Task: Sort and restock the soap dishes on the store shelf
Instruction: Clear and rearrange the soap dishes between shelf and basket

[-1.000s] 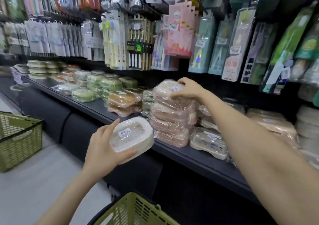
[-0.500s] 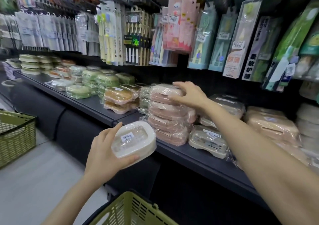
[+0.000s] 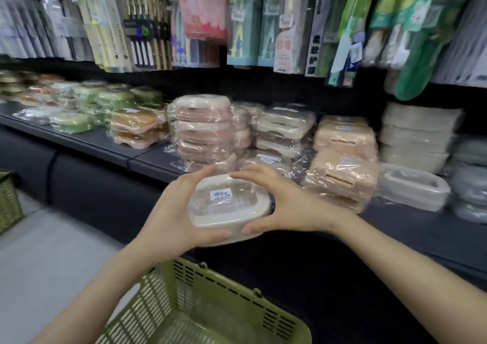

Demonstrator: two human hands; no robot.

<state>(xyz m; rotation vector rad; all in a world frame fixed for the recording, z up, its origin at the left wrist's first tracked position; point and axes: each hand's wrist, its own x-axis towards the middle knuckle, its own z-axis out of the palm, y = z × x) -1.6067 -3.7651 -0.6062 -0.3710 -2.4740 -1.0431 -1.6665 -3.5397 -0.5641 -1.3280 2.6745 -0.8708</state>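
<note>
Dish: white dish point(image 3: 229, 206), wrapped in clear film with the label up, held in the air between both hands, in front of the shelf edge and above the basket.
Left hand: left hand point(image 3: 171, 212) grips the dish's left side, thumb along the near edge, fingers curled over the far edge.
Right hand: right hand point(image 3: 290, 204) grips the right side, thumb on the near edge, its tip nearly meeting the left thumb, fingers over the far rim.
Stack: pink stack point(image 3: 204, 130) stands on the shelf just behind the hands.
Shelf: dark shelf point(image 3: 87, 138) carries rows of wrapped green, orange, pink, beige and white dishes.
Basket: green basket point(image 3: 237, 285) sits below the forearms.
Change: half a second ago the left hand alone held the dish and the right lay on top of the stack. The right has now left the stack and joined the grip.
</note>
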